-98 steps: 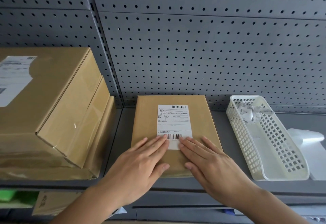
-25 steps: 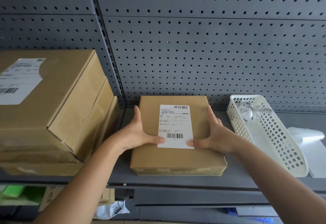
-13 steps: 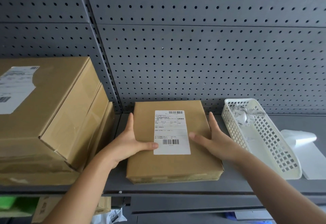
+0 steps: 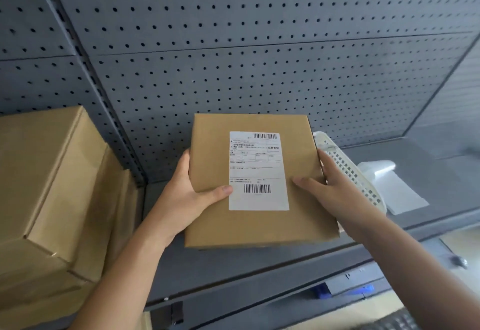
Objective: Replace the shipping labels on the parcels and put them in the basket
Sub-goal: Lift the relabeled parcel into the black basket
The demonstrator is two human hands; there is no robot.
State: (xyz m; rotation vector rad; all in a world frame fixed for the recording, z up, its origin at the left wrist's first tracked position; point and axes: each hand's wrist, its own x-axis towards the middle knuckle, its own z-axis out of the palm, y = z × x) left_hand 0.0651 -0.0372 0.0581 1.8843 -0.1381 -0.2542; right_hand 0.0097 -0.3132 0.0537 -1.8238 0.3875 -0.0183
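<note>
Flat brown cardboard parcel (image 4: 259,228) at frame centre, clasped at both side edges by left grip (image 4: 187,194) and right grip (image 4: 337,192), thumbs on top; judged light, stiff, safest held by those edges.

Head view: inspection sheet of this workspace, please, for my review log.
Surface: grey metal shelf; the parcel appears raised off it.
Job's things: parcel with white shipping label face up; white basket behind the right hand, partly hidden.
Clutter: stacked cardboard boxes at left; white sheet right of the basket.
Hands: left hand and right hand grip the parcel's side edges, thumbs on top.
Cables: nothing seen.
Surroundings: grey pegboard behind; area below the shelf blurred.
</note>
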